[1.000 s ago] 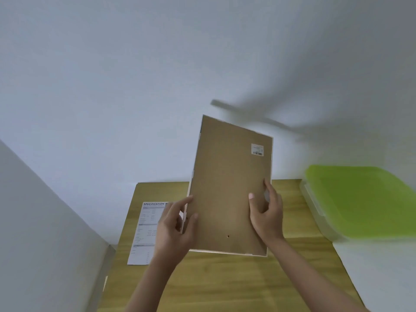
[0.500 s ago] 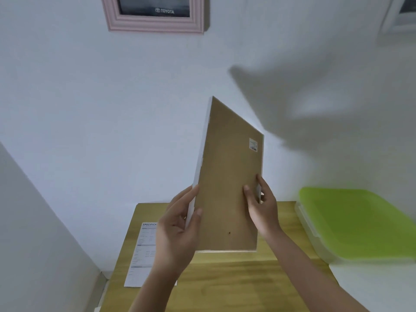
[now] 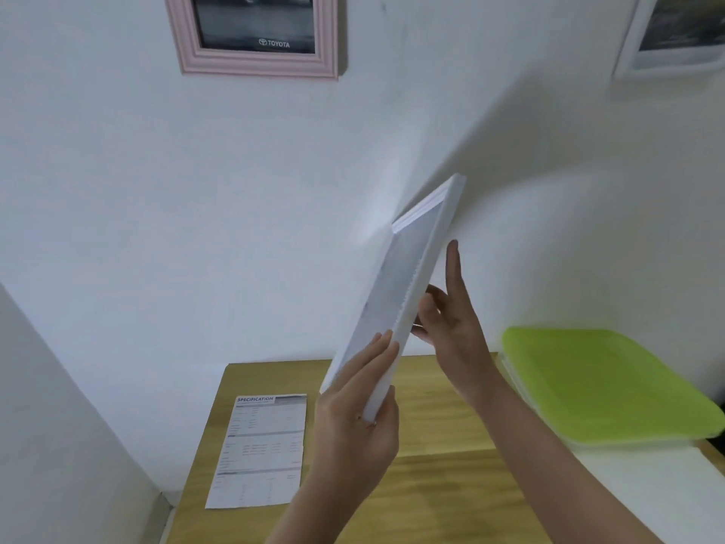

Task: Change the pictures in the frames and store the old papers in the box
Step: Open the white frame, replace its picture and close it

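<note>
I hold a white picture frame (image 3: pixel 408 276) up in front of the wall, tilted and seen almost edge-on, its front turned to the left. My left hand (image 3: pixel 355 422) grips its lower edge. My right hand (image 3: pixel 451 316) supports its back, fingers stretched upward. A printed sheet headed "SPECIFICATION" (image 3: pixel 261 451) lies flat on the wooden table (image 3: pixel 439 484). A clear box with a green lid (image 3: pixel 604 382) stands shut at the right.
A pink frame with a Toyota picture (image 3: pixel 255 37) hangs on the wall at the upper left. Another white frame (image 3: pixel 674 37) hangs at the upper right. A white surface (image 3: pixel 647 488) adjoins the table under the box.
The frame has turned from showing its brown back to nearly edge-on, and has risen toward the right. My view has tilted up, bringing the wall frames further in.
</note>
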### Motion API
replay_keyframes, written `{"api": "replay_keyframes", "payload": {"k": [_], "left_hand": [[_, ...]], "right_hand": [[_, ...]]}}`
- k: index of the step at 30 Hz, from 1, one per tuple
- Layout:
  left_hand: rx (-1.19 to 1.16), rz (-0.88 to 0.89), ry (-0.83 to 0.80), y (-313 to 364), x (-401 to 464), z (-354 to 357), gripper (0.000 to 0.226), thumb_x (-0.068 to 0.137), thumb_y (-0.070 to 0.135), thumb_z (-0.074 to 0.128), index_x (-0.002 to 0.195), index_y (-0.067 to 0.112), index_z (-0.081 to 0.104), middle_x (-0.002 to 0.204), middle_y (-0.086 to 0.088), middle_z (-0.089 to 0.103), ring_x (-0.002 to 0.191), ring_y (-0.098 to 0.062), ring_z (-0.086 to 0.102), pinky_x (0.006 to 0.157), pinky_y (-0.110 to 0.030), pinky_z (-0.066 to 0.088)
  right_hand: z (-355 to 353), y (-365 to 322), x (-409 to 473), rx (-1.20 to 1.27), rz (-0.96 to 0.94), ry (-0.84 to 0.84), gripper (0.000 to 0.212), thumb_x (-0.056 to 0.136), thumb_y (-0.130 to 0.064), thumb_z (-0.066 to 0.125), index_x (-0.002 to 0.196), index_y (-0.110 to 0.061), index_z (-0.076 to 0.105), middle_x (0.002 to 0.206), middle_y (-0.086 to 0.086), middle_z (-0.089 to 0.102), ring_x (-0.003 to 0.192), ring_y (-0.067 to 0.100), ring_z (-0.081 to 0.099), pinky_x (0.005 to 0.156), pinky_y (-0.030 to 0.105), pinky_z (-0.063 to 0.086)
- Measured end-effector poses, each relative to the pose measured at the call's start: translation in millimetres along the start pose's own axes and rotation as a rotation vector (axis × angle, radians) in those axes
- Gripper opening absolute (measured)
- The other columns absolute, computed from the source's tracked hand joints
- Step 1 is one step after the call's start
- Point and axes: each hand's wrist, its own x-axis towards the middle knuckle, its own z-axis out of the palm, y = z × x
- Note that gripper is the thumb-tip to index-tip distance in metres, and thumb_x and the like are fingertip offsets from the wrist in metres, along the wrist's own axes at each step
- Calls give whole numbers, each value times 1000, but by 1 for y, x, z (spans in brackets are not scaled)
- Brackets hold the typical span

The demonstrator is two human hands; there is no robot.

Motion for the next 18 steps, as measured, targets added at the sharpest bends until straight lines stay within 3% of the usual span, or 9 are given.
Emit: {"api": "replay_keyframes", "payload": {"k": [3, 7, 11, 18], "left_hand": [[15, 15, -32, 1, -1, 6, 62, 72, -15, 60, 123, 20, 56, 130, 28, 52, 126, -5, 49, 101, -18, 42], [4, -32, -126, -6, -3, 13, 68, 69, -15, 63, 124, 23, 53, 130, 16, 55, 128, -4, 46, 102, -12, 36], [3, -54, -204, -18, -6, 16, 67, 68, -15, 63, 125, 20, 54, 127, 12, 57, 126, -5, 49, 101, -12, 37], [-22, -72, -266, -31, -6, 11, 52, 72, -7, 68, 121, 11, 59, 123, 5, 60, 116, -3, 54, 95, -14, 41]], "right_hand": [[-2, -4, -6, -49, -18, 57, 85, 83, -35, 66, 140, -59, 8, 123, 3, 59, 81, 8, 68, 79, 37, 55], [-8, -1, -10, -63, 28, 185, 88, 87, -10, 64, 144, -51, 10, 114, 7, 64, 74, 13, 70, 73, 43, 59], [-11, 7, -15, -101, 72, 234, 83, 90, -7, 59, 142, -49, 9, 108, 4, 65, 73, 16, 70, 74, 47, 58], [-7, 16, -21, -136, 82, 275, 79, 91, -8, 56, 143, -44, 9, 105, 6, 65, 68, 17, 69, 63, 36, 56]]}}
